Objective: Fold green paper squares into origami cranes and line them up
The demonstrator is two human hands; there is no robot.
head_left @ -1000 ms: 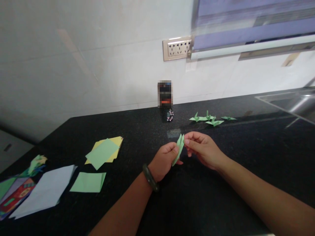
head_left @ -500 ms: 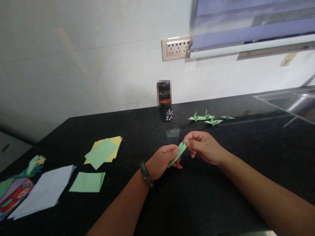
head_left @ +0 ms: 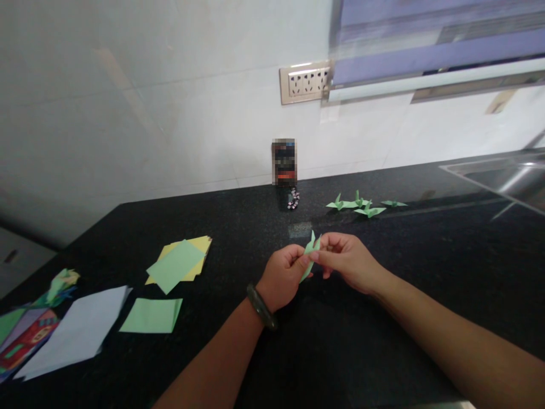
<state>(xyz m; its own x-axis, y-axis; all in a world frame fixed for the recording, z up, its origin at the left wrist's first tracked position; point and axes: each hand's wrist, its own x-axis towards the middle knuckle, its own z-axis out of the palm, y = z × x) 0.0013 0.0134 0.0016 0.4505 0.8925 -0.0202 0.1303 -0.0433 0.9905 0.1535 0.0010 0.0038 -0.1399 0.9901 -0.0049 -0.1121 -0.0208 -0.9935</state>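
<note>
A folded green origami paper [head_left: 310,246] is held between both hands above the dark counter, with two narrow points sticking up from it. My left hand [head_left: 284,275] pinches its lower part between thumb and fingers. From the right, my right hand [head_left: 347,258] grips the paper near its upper part, the thumb pressing close to the left thumb. Part of the paper is hidden by the fingers. Beyond the hands, several folded green paper cranes [head_left: 369,211] stand in a group on the counter.
To the left lie a green sheet [head_left: 176,266] on yellow paper, a folded green sheet [head_left: 151,316], a white paper stack [head_left: 79,332] and a red packet [head_left: 28,343]. A pixelated upright object [head_left: 284,162] and a beaded string [head_left: 293,199] are near the wall; a sink [head_left: 511,179] is at right.
My left hand has shifted slightly right and up. The right thumb has moved left and down onto the paper, which now stands more upright and shows two separate points.
</note>
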